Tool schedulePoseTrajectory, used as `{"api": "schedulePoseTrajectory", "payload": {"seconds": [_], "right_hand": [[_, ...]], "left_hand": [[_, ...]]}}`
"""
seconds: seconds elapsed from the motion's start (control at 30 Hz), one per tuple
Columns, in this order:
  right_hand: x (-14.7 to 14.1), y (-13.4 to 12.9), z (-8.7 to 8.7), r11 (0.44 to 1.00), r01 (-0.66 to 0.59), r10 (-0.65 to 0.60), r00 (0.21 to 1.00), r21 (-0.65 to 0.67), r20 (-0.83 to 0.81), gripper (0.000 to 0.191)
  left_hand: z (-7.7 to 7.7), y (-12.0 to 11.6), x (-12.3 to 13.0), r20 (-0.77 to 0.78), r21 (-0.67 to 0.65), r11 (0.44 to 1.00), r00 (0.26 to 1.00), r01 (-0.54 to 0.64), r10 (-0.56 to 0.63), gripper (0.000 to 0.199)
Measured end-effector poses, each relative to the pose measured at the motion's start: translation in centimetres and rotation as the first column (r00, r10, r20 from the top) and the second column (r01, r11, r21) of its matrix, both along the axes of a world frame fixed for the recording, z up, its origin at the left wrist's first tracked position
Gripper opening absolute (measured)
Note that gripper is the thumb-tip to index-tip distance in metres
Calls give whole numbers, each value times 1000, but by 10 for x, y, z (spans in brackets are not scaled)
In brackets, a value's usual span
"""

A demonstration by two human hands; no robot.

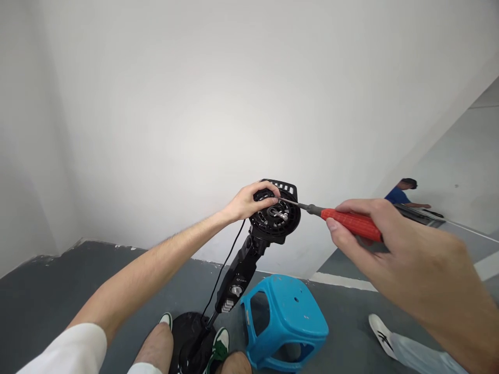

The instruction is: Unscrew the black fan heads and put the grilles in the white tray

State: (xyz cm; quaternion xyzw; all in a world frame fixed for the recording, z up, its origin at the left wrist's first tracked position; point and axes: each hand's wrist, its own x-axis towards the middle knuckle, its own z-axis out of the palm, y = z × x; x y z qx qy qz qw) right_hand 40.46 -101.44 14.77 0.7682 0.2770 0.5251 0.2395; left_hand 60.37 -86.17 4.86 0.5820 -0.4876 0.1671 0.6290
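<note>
My right hand (384, 234) is closed around the red handle of a screwdriver (351, 223), its thin shaft pointing left. The screwdriver's tip reaches the thumb and forefinger of my left hand (251, 200), which are pinched together over the front of a black fan motor housing (275, 218). Whatever sits between those fingertips is too small to make out. A metal shaft sticks out of the middle of the round, slotted housing. Below it runs the fan's black stand (239, 278) with a control knob (236, 291).
A blue plastic stool (298, 306) stands right of the fan. The fan's round black base (191, 332) rests on the floor between my feet. A black cord (224, 265) hangs beside the stand. Another person's shoe (381, 335) is at right; a person in blue (399, 195) is farther off.
</note>
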Motion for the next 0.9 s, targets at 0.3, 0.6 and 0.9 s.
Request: {"api": "schedulePoseTrajectory", "payload": {"seconds": [0.3, 0.6, 0.9], "right_hand": [[3, 3, 3, 993, 32, -28, 999, -115, 31, 19], [1, 6, 9, 987, 59, -52, 997, -148, 51, 25], [1, 12, 12, 989, 56, -57, 998, -134, -4, 28]], "left_hand": [[2, 0, 0, -8, -8, 999, 999, 32, -33, 7], [1, -2, 1, -6, -14, 1000, 1000, 27, -27, 10], [-3, -5, 0, -22, -40, 999, 1000, -8, 8, 9]]}}
